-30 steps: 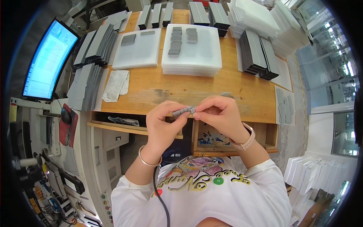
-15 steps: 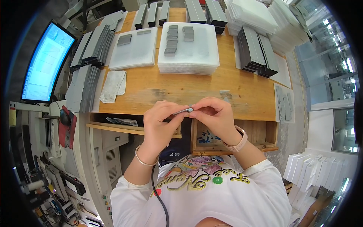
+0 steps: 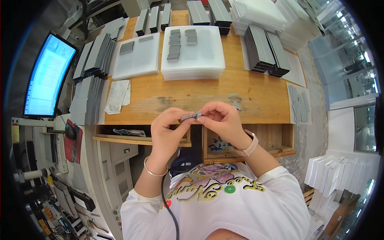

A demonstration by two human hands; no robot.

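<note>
Small flat grey pieces (image 3: 189,116) are pinched between my two hands over the table's front edge. My left hand (image 3: 169,127) grips their left end between thumb and fingers. At the right end, my right hand (image 3: 222,122) pinches with thumb and forefinger; whether it holds a separate piece is too small to tell. Beyond my hands stands a stack of translucent white sheets (image 3: 194,72), with rows of grey pieces (image 3: 174,45) on top. Loose grey scraps (image 3: 237,105) lie on the table near my right hand.
The wooden table (image 3: 180,92) carries stacks of grey plates (image 3: 98,56) at left and dark-edged grey stacks (image 3: 260,48) at right. A white cloth (image 3: 118,96) lies front left. Below, an open drawer (image 3: 256,140) holds blue bits. A monitor (image 3: 50,76) stands far left.
The grey pieces have turned so their broad face shows more. My hands stay close together. The whole view has shifted slightly.
</note>
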